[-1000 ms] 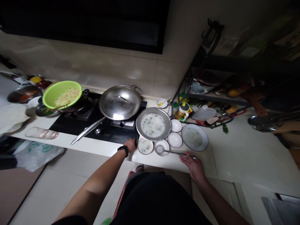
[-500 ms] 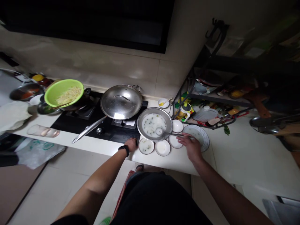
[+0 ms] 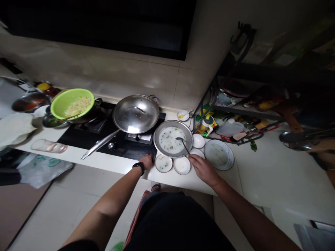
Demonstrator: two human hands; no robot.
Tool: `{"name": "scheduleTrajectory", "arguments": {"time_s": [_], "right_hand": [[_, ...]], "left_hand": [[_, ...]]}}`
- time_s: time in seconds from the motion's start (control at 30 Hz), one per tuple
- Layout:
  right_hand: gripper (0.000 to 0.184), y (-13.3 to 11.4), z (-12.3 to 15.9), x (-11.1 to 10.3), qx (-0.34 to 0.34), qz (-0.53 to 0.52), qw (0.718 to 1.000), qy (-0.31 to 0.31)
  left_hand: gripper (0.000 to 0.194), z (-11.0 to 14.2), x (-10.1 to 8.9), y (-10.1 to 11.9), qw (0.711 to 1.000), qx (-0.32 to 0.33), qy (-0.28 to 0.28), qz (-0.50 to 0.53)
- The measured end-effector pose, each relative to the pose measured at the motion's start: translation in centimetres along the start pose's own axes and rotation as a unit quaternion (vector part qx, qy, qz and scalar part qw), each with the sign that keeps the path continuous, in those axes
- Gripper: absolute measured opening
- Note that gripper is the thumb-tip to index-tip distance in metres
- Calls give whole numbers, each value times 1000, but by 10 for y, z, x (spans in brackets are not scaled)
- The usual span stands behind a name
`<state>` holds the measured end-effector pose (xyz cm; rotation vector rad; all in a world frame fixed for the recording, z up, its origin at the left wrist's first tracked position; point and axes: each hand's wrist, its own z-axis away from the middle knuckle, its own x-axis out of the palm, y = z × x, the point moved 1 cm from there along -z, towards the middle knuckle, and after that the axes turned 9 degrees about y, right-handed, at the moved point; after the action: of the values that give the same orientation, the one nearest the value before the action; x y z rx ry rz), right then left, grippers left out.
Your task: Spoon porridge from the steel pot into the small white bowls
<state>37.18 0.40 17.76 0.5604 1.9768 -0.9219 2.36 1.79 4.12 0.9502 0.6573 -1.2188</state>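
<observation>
Right hand (image 3: 204, 170): fingers together, closed on the handle of a metal spoon (image 3: 180, 138).
Spoon: bowl end dipped in the soup, handle leaning over the rim of the steel basin.
Left hand (image 3: 146, 161): flat on the counter edge just in front of the steel basin, holding nothing; black watch on the wrist (image 3: 139, 167).
Steel basin (image 3: 173, 122): on the counter, right of the wok lid (image 3: 136, 114), filled with white soup (image 3: 167, 141) flecked with green.
In front of basin: two small white bowls (image 3: 163, 163), both near the right hand.
Right of basin: a blue-rimmed plate (image 3: 231, 157) holding a little soup.
Left of basin: a wok handle (image 3: 101, 144) pointing toward the counter edge.
Risk, drips: a spoon lifted over the gap could drip onto the counter.
Risk, tipping: a knock to the basin rim could slop soup, as it is brimming near the bowls.
Risk, snag: an arm could catch the wok handle.
</observation>
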Motion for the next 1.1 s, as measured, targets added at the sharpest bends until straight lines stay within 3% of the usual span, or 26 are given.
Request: {"name": "scheduleTrajectory", "arguments": {"time_s": [0.13,0.27,0.47,0.6,0.67,0.7,0.8,0.9,1.0,1.1], "right_hand": [[35,-13,31,-30,98,-52,992,67],[32,-24,62,-46,140,-93,984,56],[35,-19,83,-20,115,-124,986,-3],[30,-15,90,-3,192,-176,965,24],[32,-14,93,3,289,-232,926,64],[36,-13,95,5,350,-265,894,89],[50,-10,95,10,511,-359,763,169],[55,-6,91,10,578,-423,660,226],[53,-5,83,1,591,-453,620,248],[52,-5,69,-11,587,-463,608,267]], "left_hand": [[36,0,0,0,1000,6,5,-4],[34,1,-1,0,1000,14,5,-5],[34,2,-3,2,1000,14,2,-12],[35,-1,1,0,1000,8,1,-17],[37,-2,3,-1,1000,5,4,-20],[38,-2,4,-1,1000,5,7,-21],[40,-2,4,-1,1000,3,11,-11],[39,-1,2,-1,1000,6,8,-8],[36,-1,1,0,1000,15,4,-14],[37,0,0,1,1000,11,6,-12]]}}
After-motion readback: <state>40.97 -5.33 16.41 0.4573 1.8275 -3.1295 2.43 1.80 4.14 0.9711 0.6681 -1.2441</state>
